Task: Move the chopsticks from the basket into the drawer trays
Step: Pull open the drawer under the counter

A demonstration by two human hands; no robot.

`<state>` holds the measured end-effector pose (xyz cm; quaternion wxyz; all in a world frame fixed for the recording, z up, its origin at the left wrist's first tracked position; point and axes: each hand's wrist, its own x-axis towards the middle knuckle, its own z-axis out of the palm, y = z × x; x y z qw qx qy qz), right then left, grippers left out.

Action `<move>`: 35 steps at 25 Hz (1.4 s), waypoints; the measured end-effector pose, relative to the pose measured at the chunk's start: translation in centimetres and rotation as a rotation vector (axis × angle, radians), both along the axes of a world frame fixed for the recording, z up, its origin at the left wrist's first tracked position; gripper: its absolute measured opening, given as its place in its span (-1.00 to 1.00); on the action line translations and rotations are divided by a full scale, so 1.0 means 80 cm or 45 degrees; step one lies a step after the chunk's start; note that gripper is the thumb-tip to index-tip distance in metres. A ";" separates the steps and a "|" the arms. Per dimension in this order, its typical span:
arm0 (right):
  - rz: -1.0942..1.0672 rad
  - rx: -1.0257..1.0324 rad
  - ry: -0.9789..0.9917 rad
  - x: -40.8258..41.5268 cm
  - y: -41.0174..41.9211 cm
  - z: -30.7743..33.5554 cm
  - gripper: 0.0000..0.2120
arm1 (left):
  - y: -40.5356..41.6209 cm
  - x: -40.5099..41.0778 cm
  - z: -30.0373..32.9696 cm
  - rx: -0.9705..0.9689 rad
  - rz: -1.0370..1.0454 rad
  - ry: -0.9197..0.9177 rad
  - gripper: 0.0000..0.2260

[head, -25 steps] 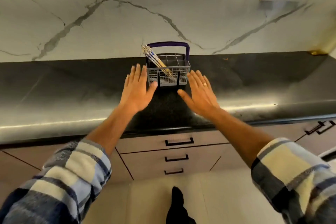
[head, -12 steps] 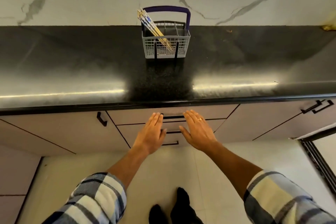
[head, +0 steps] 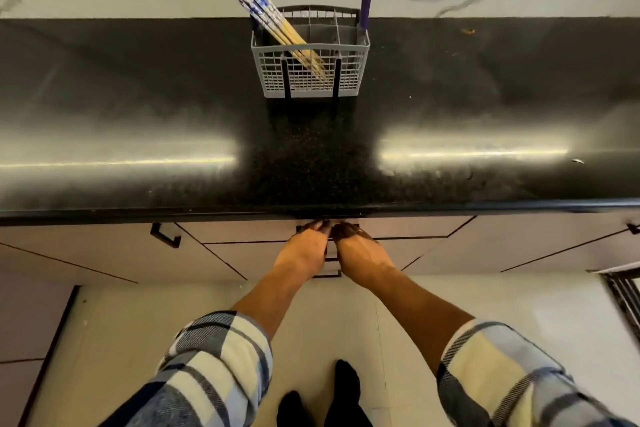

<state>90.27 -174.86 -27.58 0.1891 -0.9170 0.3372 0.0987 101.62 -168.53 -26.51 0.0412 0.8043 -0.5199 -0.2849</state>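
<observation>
Basket: a grey plastic grid basket with a purple handle is set on the black speckled stone countertop.
Chopsticks: yellow sticks with blue-and-white tops are leaned in its left compartment.
Hands: the left hand and right hand are placed together at the top drawer front; the fingertips are shadowed.

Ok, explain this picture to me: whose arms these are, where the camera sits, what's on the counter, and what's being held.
There is no machine here. A camera worn on a person's head looks forward and down, so the arms in checked sleeves are that person's own. On the black countertop stands a grey basket with a purple handle; the chopsticks lean in its left side. Below the counter edge, the left hand and right hand reach to the top drawer, fingertips in shadow at its handle. Whether they grip it cannot be told. Neither hand holds a chopstick.
</observation>
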 end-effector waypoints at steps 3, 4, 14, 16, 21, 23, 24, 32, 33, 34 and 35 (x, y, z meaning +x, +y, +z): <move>0.032 0.048 0.187 0.020 -0.017 -0.013 -0.54 | -0.013 0.007 -0.023 0.109 -0.109 -0.067 -0.65; 0.064 0.025 0.215 0.026 -0.021 -0.016 -0.57 | -0.015 0.009 -0.024 0.126 -0.190 -0.168 -0.66; 0.072 0.004 0.165 0.011 0.014 -0.015 -0.68 | 0.020 -0.014 -0.024 0.087 0.168 0.021 -0.68; -0.011 0.039 0.137 -0.001 0.027 -0.012 -0.67 | 0.034 -0.021 -0.024 0.102 0.273 0.084 -0.71; -0.042 0.047 0.189 -0.037 0.082 -0.014 -0.77 | 0.084 -0.054 -0.018 0.090 0.108 -0.062 -0.72; -0.051 0.068 0.180 -0.062 0.111 -0.020 -0.76 | 0.117 -0.075 -0.021 0.113 0.024 -0.107 -0.72; -0.052 0.083 0.179 -0.074 0.126 -0.020 -0.75 | 0.132 -0.086 -0.021 0.137 -0.007 -0.110 -0.73; -0.050 0.170 0.134 -0.142 0.224 -0.013 -0.67 | 0.222 -0.142 -0.021 0.260 -0.218 -0.082 -0.70; -0.046 0.153 0.168 -0.146 0.234 -0.009 -0.68 | 0.231 -0.146 -0.021 0.267 -0.250 -0.081 -0.70; -0.059 0.101 0.150 -0.150 0.242 -0.007 -0.69 | 0.239 -0.150 -0.022 0.296 -0.276 -0.065 -0.69; -0.099 0.063 0.124 -0.153 0.248 -0.002 -0.72 | 0.248 -0.155 -0.023 0.321 -0.283 -0.030 -0.69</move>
